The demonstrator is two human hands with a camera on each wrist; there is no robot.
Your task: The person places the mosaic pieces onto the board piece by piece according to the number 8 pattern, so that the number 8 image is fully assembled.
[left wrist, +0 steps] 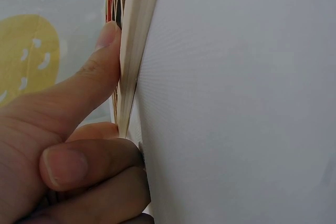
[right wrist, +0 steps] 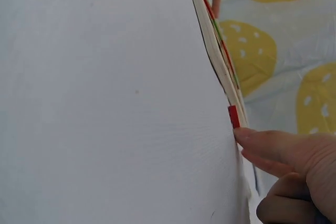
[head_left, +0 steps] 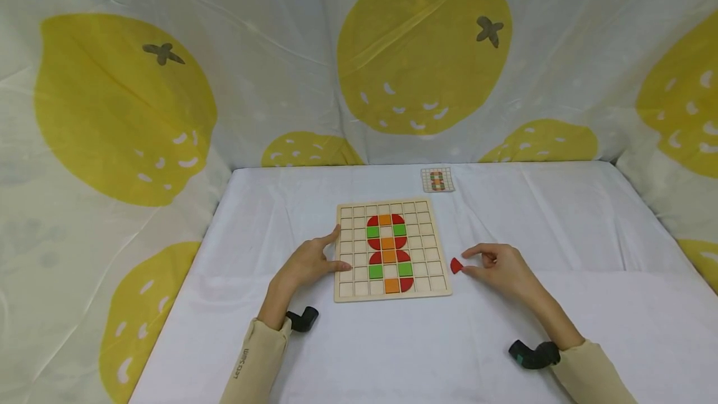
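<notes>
A wooden grid board lies flat on the table, with red quarter-round, orange square and green square tiles in its middle columns. In the bottom row sit an orange tile and a red tile, with a bare cell to their left. My left hand holds the board's left edge, its thumb over the rim. Just off the board's right edge, my right hand pinches a red quarter-round tile between thumb and index finger. In the right wrist view that tile shows edge-on.
A small pattern card lies behind the board, printed with a similar coloured figure on a grid. White cloth covers the table. Curtains with yellow fruit prints hang at the back and sides.
</notes>
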